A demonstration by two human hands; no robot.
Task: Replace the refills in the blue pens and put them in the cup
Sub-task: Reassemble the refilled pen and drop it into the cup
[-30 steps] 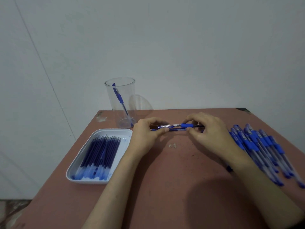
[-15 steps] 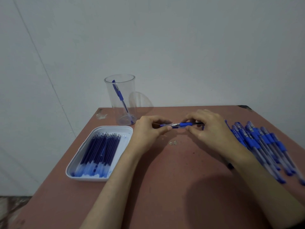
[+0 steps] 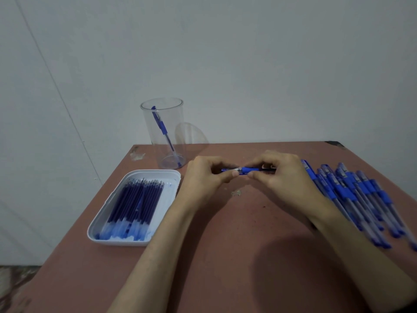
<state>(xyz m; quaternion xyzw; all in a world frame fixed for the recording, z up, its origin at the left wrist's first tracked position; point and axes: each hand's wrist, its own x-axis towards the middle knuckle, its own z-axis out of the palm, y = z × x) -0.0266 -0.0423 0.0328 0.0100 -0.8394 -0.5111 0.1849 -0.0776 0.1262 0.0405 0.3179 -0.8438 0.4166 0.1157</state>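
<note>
A blue pen (image 3: 248,170) is held level just above the bench (image 3: 225,256). Its tip end is pinched by the left hand (image 3: 203,179), and its barrel is gripped by the curled fingers of the right hand (image 3: 284,177). At 8 o'clock from the hands, a white tray (image 3: 155,171) is filled with blue refills (image 3: 135,204) laid side by side. At 10 o'clock a clear cup (image 3: 178,132) stands upright, with one pen (image 3: 163,127) leaned inside. At 4 o'clock a heap of blue pens (image 3: 352,195) is spread on the bench.
</note>
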